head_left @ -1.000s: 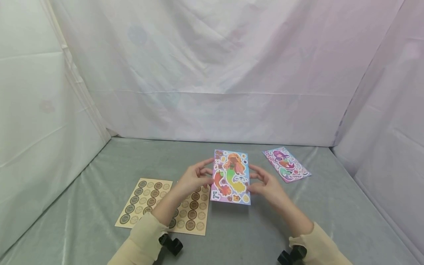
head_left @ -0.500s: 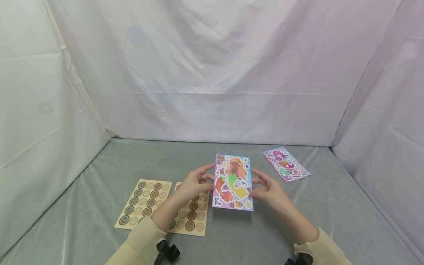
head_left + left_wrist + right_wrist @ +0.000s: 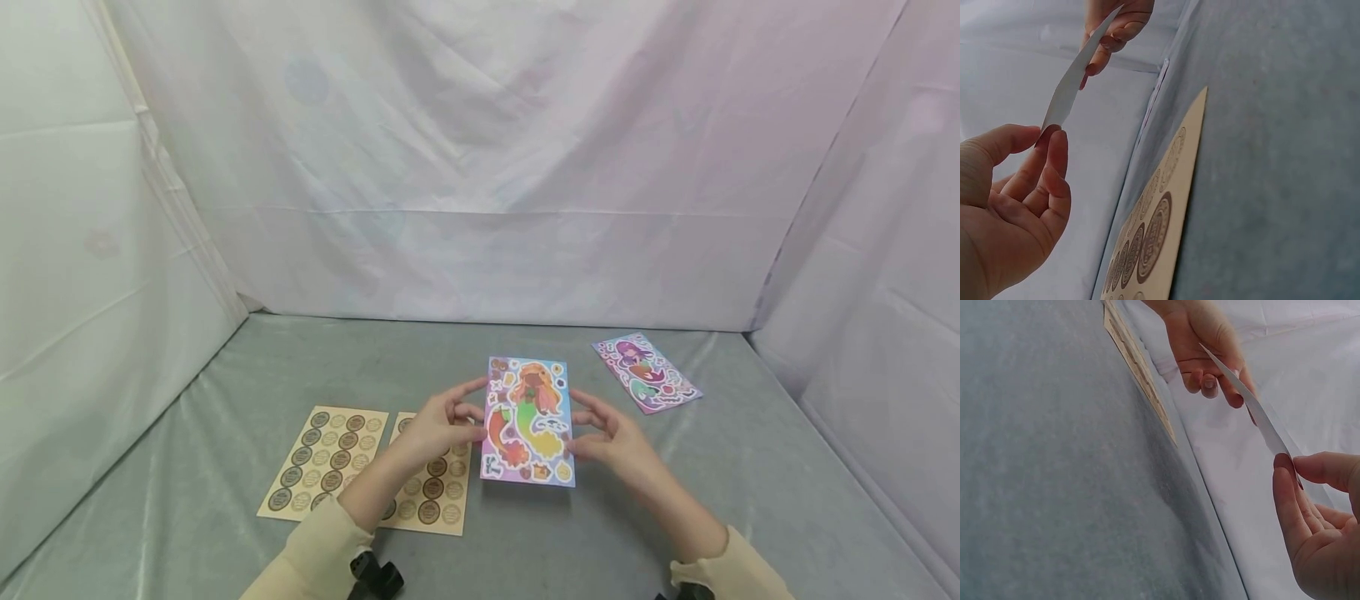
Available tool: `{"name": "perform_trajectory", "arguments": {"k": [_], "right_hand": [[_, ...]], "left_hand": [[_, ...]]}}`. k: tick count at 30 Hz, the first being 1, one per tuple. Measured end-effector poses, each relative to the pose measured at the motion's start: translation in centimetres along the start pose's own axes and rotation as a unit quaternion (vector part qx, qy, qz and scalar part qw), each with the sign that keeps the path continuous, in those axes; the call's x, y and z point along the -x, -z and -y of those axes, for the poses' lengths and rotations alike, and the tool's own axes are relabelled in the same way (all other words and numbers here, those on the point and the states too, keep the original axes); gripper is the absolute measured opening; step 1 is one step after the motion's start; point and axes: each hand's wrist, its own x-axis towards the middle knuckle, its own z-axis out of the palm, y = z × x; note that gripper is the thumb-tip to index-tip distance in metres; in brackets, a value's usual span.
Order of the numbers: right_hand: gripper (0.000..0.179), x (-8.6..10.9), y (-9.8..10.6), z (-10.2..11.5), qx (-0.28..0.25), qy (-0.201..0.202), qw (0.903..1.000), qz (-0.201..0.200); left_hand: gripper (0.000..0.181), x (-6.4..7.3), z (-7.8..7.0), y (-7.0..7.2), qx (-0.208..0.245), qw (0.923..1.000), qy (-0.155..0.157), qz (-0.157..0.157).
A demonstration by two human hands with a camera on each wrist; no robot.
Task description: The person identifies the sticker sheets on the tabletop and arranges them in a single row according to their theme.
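Note:
Between both hands, raised off the table, is a mermaid sticker sheet (image 3: 528,422) with a blue and purple border. My left hand (image 3: 437,427) pinches its left edge between thumb and fingers. At the opposite edge, my right hand (image 3: 613,437) pinches it in the same way. The left wrist view shows the sheet's plain white back (image 3: 1071,87), slightly bowed, with the left thumb (image 3: 1019,135) pressed against its edge. From the right wrist, the sheet (image 3: 1259,417) appears nearly edge-on, its near edge caught between the right thumb and fingertips.
Two tan sheets of round brown stickers lie on the grey table (image 3: 540,550): a left one (image 3: 324,454) and a right one (image 3: 442,500), partly behind the left arm. A second mermaid sticker sheet (image 3: 648,372) lies at the back right. White cloth walls (image 3: 480,267) enclose the table.
Both hands have brought the mermaid sticker sheet a little closer to the person and slightly right. The grip at both edges stays the same. The sheets on the table have not moved.

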Motion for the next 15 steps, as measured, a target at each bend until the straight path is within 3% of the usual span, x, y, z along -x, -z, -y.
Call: {"name": "perform_trajectory", "arguments": {"k": [15], "right_hand": [[0.075, 0.39, 0.0, -0.71, 0.011, 0.012, 0.9997, 0.017]], "left_hand": [[0.077, 0.46, 0.05, -0.16, 0.001, 0.9998, 0.017, 0.011]]}}
